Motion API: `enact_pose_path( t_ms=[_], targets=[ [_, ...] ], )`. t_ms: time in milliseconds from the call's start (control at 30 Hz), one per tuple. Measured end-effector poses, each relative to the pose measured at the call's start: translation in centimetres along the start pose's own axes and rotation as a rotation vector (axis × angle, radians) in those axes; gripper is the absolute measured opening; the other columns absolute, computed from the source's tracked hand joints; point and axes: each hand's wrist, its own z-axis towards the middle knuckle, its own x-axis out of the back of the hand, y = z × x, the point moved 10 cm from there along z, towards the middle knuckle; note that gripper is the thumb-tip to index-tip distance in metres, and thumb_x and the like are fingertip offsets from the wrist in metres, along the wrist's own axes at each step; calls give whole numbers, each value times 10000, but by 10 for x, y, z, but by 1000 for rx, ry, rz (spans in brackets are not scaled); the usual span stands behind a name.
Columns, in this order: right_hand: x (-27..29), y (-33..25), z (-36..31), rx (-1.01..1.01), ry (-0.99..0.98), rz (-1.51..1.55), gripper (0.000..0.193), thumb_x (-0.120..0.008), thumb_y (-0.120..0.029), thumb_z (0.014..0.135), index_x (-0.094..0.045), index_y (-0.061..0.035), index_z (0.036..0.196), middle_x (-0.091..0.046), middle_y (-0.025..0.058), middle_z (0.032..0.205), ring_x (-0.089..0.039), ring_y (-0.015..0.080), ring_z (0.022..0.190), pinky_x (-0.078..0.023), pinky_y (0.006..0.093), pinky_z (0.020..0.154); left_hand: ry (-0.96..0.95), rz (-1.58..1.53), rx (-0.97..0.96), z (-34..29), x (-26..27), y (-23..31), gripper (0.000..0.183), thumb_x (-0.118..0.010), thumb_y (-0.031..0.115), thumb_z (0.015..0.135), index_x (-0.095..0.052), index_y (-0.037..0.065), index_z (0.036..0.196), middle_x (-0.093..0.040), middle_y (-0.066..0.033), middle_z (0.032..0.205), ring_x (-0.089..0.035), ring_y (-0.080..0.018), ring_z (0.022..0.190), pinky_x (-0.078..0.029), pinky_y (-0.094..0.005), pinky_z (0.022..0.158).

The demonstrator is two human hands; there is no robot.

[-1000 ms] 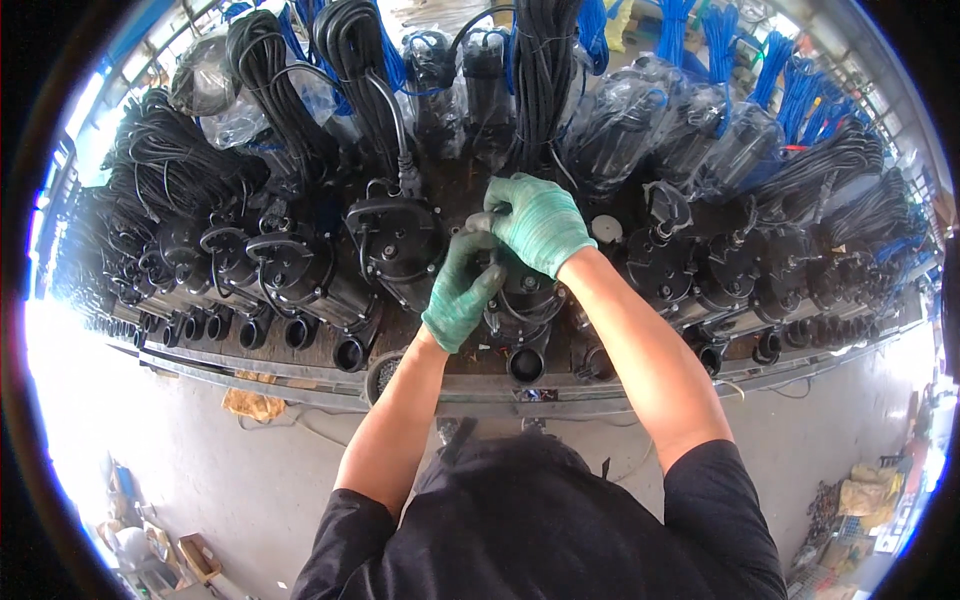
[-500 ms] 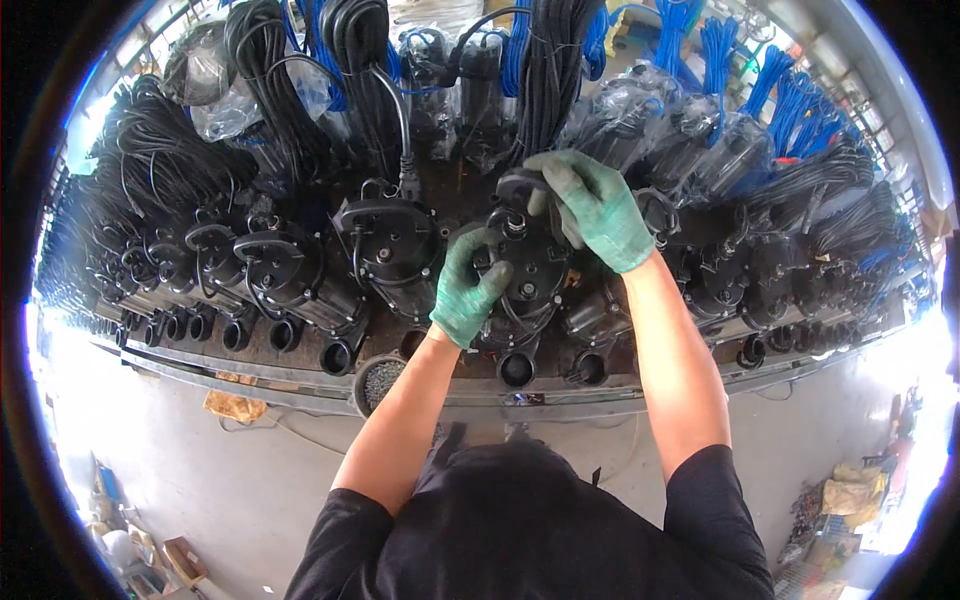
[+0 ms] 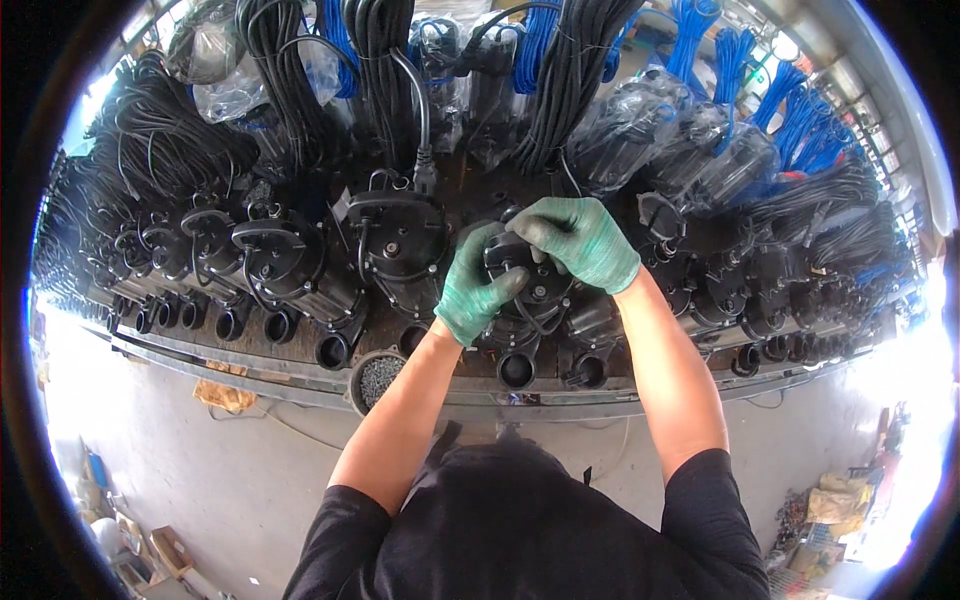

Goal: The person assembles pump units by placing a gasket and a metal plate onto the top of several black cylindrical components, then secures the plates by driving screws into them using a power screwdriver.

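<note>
In front of me a black submersible pump stands on the bench, its round outlet facing me. Over its top a curved black handle is held between my two gloved hands. My left hand is closed round the handle's left side, thumb toward the front. From above, my right hand has its bent fingers on the handle's far right end. The gloves cover where the handle meets the pump. Left of it stands a similar pump with a handle across its top.
Rows of black pumps line the bench on both sides. Thick black cable bundles rise behind them. Plastic-wrapped pumps and blue cable coils stand farther back. A bowl of small grey pieces sits at the front edge.
My right hand has brought the handle down and toward me, from behind the pump to over its top. My left hand has closed onto the handle.
</note>
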Motion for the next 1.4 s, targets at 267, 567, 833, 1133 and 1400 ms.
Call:
enact_pose_path(
  t_ms=[267,567,833,1133,1400],
  targets=[
    [0,-4,-3,159,52,-104,133,-715,-149,946,-739,-30,1001,-731,105,854,-672,152,738,-539,297,710,-58,55,-157,2,-11,42,348,-730,140,967,-627,37,1282,-571,-71,1344,-555,-176,1169,-463,-344,1030],
    [31,-26,-30,401,230,-342,286,-650,-296,1015,-699,-38,1129,-741,153,1000,-722,306,940,-576,380,834,-67,226,-162,4,-18,35,400,-531,261,1076,-547,15,1391,-570,-131,1375,-546,-233,1269,-435,-376,1104],
    [226,106,-397,-159,1653,180,255,-642,-229,1010,-616,-44,1184,-672,95,931,-635,178,716,-533,311,599,-99,678,-496,-5,-9,31,527,-585,92,1002,-465,72,1514,-496,-164,1493,-495,-302,1353,-390,-407,1170],
    [57,534,-545,-1121,1491,528,339,-774,-255,885,-611,-176,1171,-656,20,1014,-627,205,815,-580,470,639,-73,221,-162,9,-17,15,603,-619,320,1044,-417,32,1534,-540,-80,1475,-510,-181,1304,-382,-342,1137],
    [70,515,-520,-1451,1123,-38,779,-850,-497,753,-606,-81,1364,-710,134,1228,-703,277,1073,-572,411,903,-59,231,-64,6,-15,25,615,-600,373,1042,-411,44,1526,-547,-134,1435,-531,-234,1297,-388,-411,1157]
  ],
)
